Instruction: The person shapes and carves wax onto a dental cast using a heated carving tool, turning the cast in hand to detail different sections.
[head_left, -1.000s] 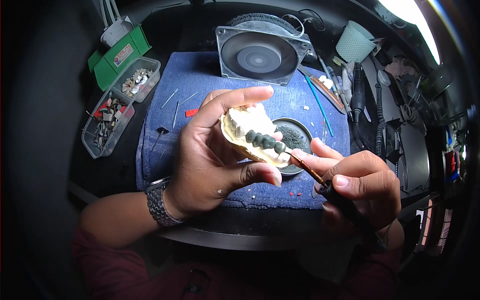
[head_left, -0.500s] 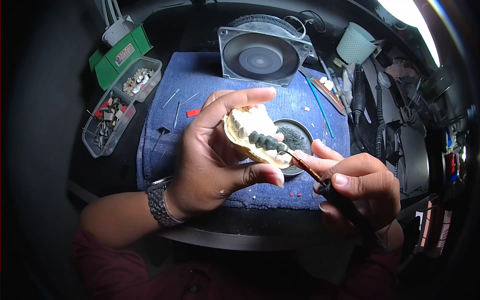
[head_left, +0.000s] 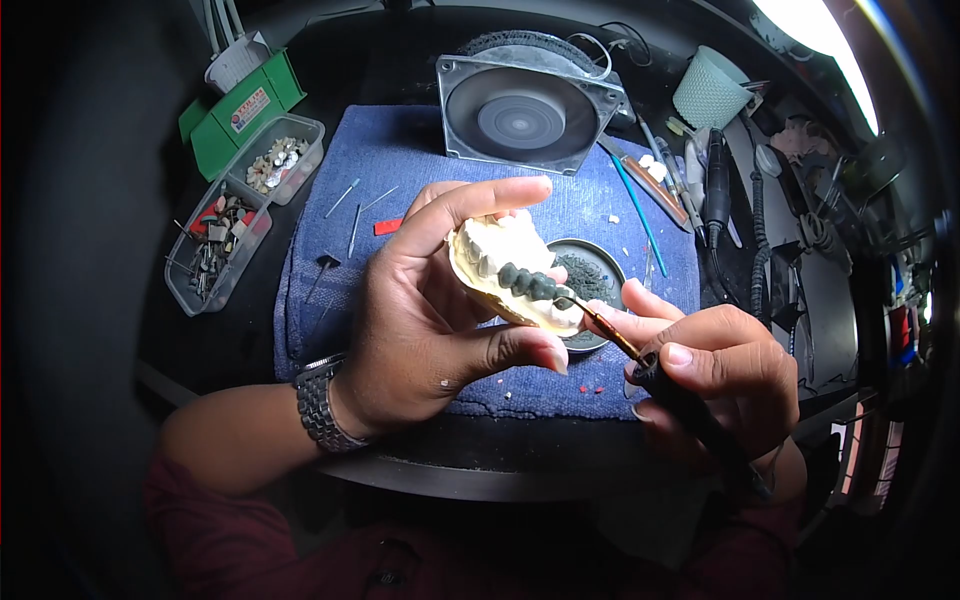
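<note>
My left hand (head_left: pixel 415 310) is closed around a plaster dental model (head_left: pixel 495 250), thumb below and index finger along its top edge. A row of dark green wax teeth (head_left: pixel 525 281) sits on the model's near right side. In my right hand (head_left: pixel 725 370) is an electric wax carving pen (head_left: pixel 690 405) with a black handle and a copper-coloured shaft. Its thin bent tip touches or nearly touches the right end of the wax row. Behind the model, partly hidden, lies a round tin (head_left: pixel 615 270) with dark wax shavings.
A blue towel (head_left: pixel 390 140) covers the bench, with a square fan (head_left: pixel 520 120) at its back. To the left stand a clear divided box (head_left: pixel 262 205) of burs and teeth and a green box (head_left: pixel 240 110). Handpiece (head_left: pixel 717 180), knife (head_left: pixel 655 187) and ribbed cup (head_left: pixel 708 85) are at right.
The pen's tip has shifted very slightly at the right end of the wax row. My left hand and the model stay practically still.
</note>
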